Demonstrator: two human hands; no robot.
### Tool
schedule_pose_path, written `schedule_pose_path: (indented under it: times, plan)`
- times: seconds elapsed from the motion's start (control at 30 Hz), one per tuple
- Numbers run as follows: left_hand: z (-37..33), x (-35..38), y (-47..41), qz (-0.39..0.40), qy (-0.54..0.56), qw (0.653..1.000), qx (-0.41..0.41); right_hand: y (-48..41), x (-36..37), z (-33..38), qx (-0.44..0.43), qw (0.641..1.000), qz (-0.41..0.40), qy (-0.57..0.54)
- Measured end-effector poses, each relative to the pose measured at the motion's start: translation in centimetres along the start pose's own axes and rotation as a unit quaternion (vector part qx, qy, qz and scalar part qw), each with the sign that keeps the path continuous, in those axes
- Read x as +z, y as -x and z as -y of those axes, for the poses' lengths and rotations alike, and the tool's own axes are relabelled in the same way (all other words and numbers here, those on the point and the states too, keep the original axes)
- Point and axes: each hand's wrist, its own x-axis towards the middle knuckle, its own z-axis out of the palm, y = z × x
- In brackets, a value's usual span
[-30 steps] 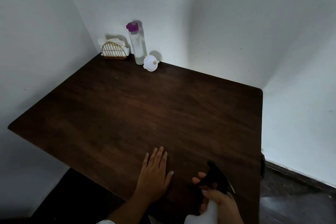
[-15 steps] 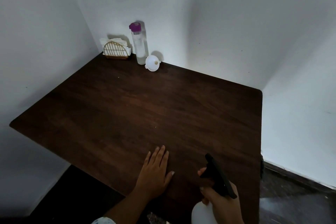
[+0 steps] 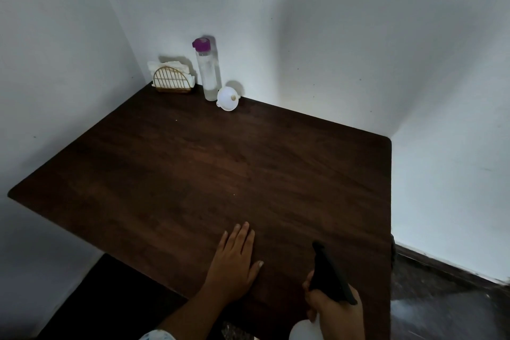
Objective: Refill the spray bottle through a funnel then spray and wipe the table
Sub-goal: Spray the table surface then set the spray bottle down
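My right hand (image 3: 335,312) grips the neck of a white spray bottle with a black trigger head (image 3: 329,274), held over the near right part of the dark wooden table (image 3: 193,174); the nozzle points away from me. The bottle's white body (image 3: 303,332) is cut off by the bottom edge. My left hand (image 3: 234,259) lies flat on the table, palm down, fingers together, holding nothing. A white funnel (image 3: 228,98) lies on its side at the far corner, beside a tall clear water bottle with a purple cap (image 3: 207,70).
A gold wire napkin holder with white napkins (image 3: 172,80) stands in the far left corner against the wall. White walls close the table in at the left and the back. Dark floor shows to the right of the table's right edge.
My right hand has lifted the spray bottle higher and a little forward, so its black head now shows fully. My left hand stays flat in the same spot.
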Motion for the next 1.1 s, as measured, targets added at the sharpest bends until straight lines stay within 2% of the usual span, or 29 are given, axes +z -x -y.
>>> schedule_pose_path:
  times: [0.2,0.3,0.43,0.57,0.73,0.8,0.87,0.9,0.97,1.0,1.1]
  plan:
    - [0.1,-0.4,0.2,0.011,0.012,1.0,0.006,0.9,-0.6,0.2,-0.052,0.998,0.033,-0.009]
    - [0.5,-0.6,0.4,0.026,0.009,1.0,0.013,0.9,-0.5,0.8,-0.098,0.994,0.031,0.036]
    - [1.2,-0.9,-0.1,0.043,-0.007,0.999,0.032,-0.3,0.8,2.1,-0.153,0.982,-0.01,0.107]
    - [2.2,-2.1,-1.2,0.082,-0.02,0.995,0.043,-0.9,3.0,4.9,-0.268,0.958,-0.011,0.099]
    - [4.6,-4.5,-3.7,0.053,0.004,0.997,0.05,-4.1,7.3,10.1,-0.37,0.917,0.032,0.148]
    - [6.0,-5.4,-5.0,0.044,0.023,0.998,0.042,-6.2,9.3,12.1,-0.398,0.898,0.023,0.186]
    - [8.3,-5.9,-6.2,-0.002,0.021,0.999,0.049,-8.5,11.4,14.5,-0.417,0.882,0.012,0.219]
    - [9.6,-6.0,-7.0,-0.028,0.007,0.997,0.073,-9.6,12.5,15.9,-0.423,0.879,0.013,0.221]
    - [11.9,-6.4,-8.5,0.038,0.028,0.996,0.071,-11.7,14.6,18.4,-0.435,0.873,0.002,0.22]
    - [13.0,-6.5,-9.3,0.045,0.029,0.996,0.066,-12.8,15.6,19.6,-0.438,0.873,-0.006,0.213]
    - [15.9,-6.6,-11.7,0.0,0.021,0.995,0.093,-15.7,18.5,23.0,-0.439,0.879,-0.02,0.184]
